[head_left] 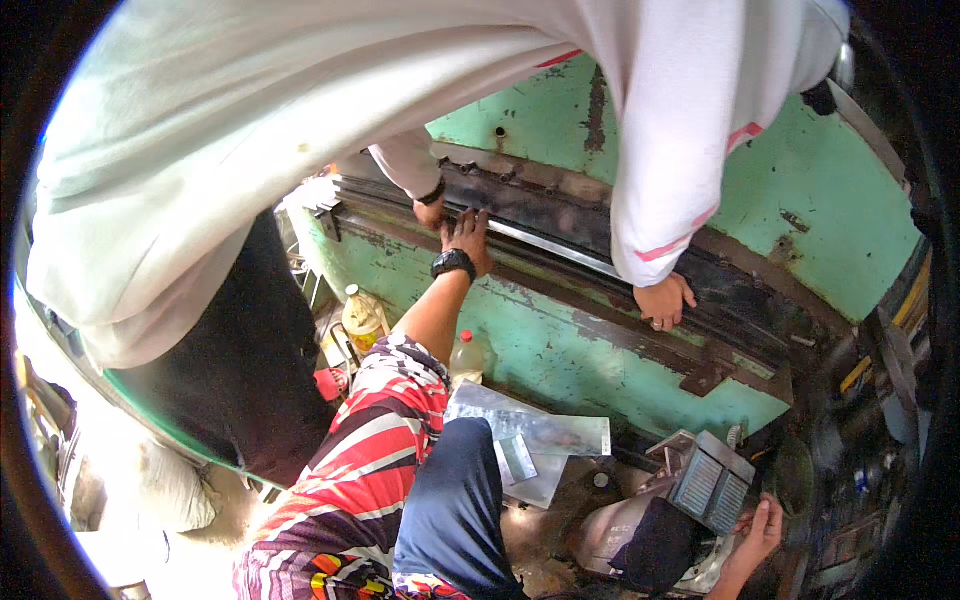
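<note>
I am watching a positioning step at the green bending machine (pixel 560 350). A long bright metal strip (pixel 560 250) is lying along the dark slot between the machine's upper and lower bars. My left hand (pixel 467 235), with a black watch on its wrist, is lying flat and spread, palm down, on the near end of the strip, pressing rather than gripping. My right hand (pixel 760 530) is down low at the right, beside a grey ribbed box (pixel 712 482). Its fingers are curling toward the box's edge, but I cannot tell whether they are closing on it. A co-worker in a white shirt is leaning over the machine, with one hand (pixel 430 210) just beside mine on the strip and the other hand (pixel 665 300) further along the slot. As I judge it, the strip is being lined up, not bent. The next move is calling for it to sit straight along the slot, and for every hand to be off the bars. Cut sheet pieces (pixel 540 435) and two bottles (pixel 362 318) are lying below.
</note>
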